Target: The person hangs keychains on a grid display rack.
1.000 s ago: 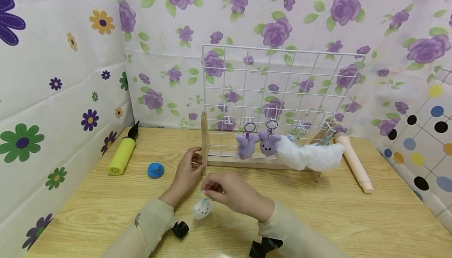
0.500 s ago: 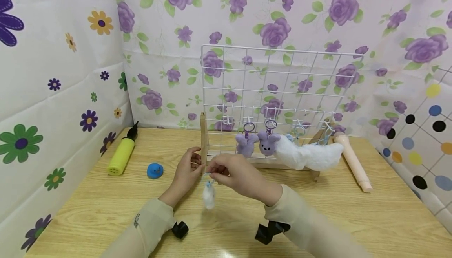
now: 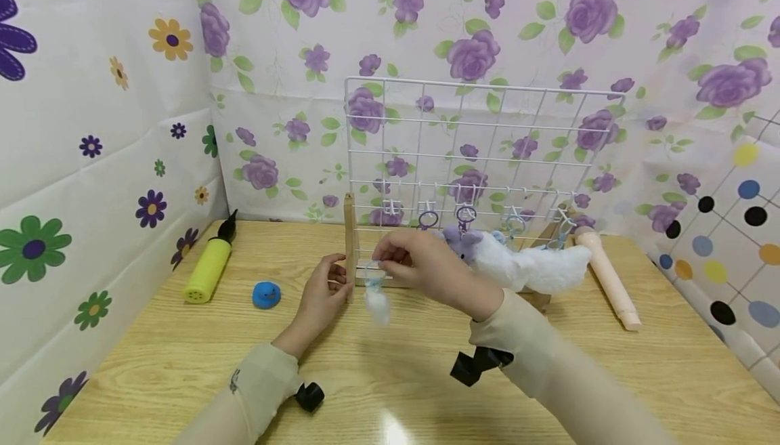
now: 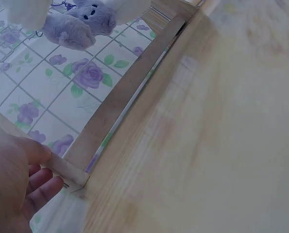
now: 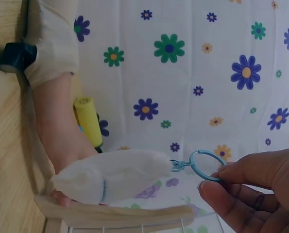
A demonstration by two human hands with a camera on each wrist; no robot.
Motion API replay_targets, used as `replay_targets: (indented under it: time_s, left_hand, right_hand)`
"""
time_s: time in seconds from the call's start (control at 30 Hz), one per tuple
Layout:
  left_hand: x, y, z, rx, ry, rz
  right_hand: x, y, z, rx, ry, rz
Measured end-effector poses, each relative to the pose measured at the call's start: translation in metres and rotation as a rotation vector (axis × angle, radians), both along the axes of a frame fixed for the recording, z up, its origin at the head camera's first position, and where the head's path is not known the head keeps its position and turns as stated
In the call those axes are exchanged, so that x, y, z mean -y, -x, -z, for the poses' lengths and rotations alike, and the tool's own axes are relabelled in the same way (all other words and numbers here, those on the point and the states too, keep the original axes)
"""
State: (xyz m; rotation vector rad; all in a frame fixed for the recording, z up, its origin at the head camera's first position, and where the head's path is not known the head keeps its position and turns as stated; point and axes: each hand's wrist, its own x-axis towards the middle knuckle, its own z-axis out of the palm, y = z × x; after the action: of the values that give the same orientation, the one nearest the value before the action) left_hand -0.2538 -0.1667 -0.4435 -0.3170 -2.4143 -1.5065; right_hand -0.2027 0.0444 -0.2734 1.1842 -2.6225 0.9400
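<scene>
A small white plush keychain (image 5: 115,177) dangles from a blue ring (image 5: 208,165), which my right hand (image 3: 423,262) pinches between thumb and fingertips. It hangs in front of the lower left part of a white wire grid rack (image 3: 487,126). At the rack's left end, my left hand (image 3: 321,289) holds the wooden upright (image 3: 350,235), its thumb (image 4: 35,150) lying on the wood. From hooks on the grid hang purple plush keychains (image 3: 463,242) and fluffy white ones (image 3: 554,269). My right hand partly hides the purple ones in the head view. An unoccupied hook (image 3: 392,208) sits at the left.
Left of the rack are a yellow air pump (image 3: 208,270) with a black nozzle and a small blue toy (image 3: 266,294). A pale pink tube-shaped object (image 3: 609,279) lies right of the rack. Flower-printed cloth (image 3: 274,59) hangs behind the wooden table (image 3: 201,377).
My right hand has risen and moved right towards the grid, carrying the white plush keychain up from near the tabletop. My left hand has stayed at the upright.
</scene>
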Motion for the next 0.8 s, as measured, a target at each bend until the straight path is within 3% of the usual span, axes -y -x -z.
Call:
replay_targets:
  time_s: [0.3,0.8]
  left_hand:
    - [0.000,0.001,0.000,0.000,0.021,-0.007]
    - [-0.001,0.001,0.000,0.011,0.021,-0.017]
  right_hand:
    - [-0.006,0.017,-0.014,0.052,0.010,0.081]
    - [-0.011,0.039,-0.028,0.042,-0.018,0.181]
